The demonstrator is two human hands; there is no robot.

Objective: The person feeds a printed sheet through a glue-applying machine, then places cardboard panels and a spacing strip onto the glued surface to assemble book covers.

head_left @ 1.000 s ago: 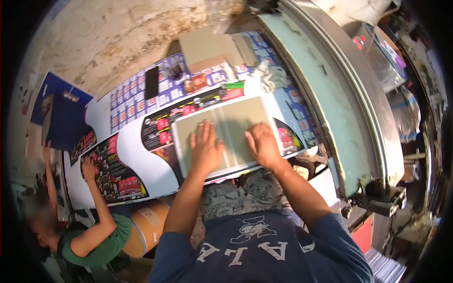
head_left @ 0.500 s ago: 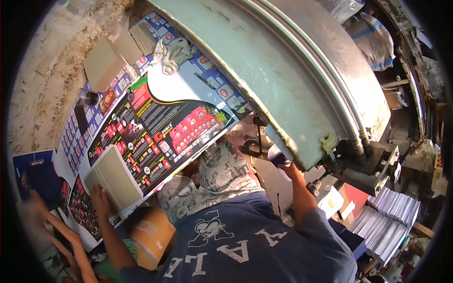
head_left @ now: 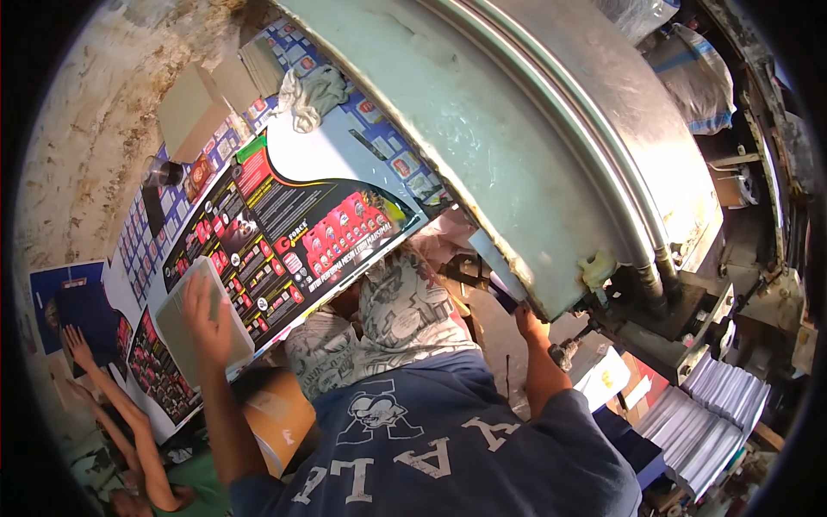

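My left hand (head_left: 208,320) is over a grey board (head_left: 181,332), its fingers stretched out and slightly apart; whether it touches the board cannot be made out. That board lies on a large printed poster (head_left: 297,250), black with red product pictures and a white curved area. My right hand (head_left: 532,327) is beside the corner of the pale green machine table (head_left: 422,112). Its fingers are curled round the edge of a thin dark flat piece (head_left: 508,289), which the table corner partly hides.
At the far left another person's hand (head_left: 79,346) lies by a dark blue sheet (head_left: 86,319). A crumpled rag (head_left: 310,93), cardboard pieces (head_left: 191,112) and a dark cup (head_left: 162,172) rest beyond the poster. Stacked paper bundles (head_left: 698,422) stand at the lower right, near metal machine parts (head_left: 680,319).
My left hand has risen from the grey board's near edge to over its middle. My right hand has shifted slightly down by the table corner. The other person's hand has moved over the blue sheet.
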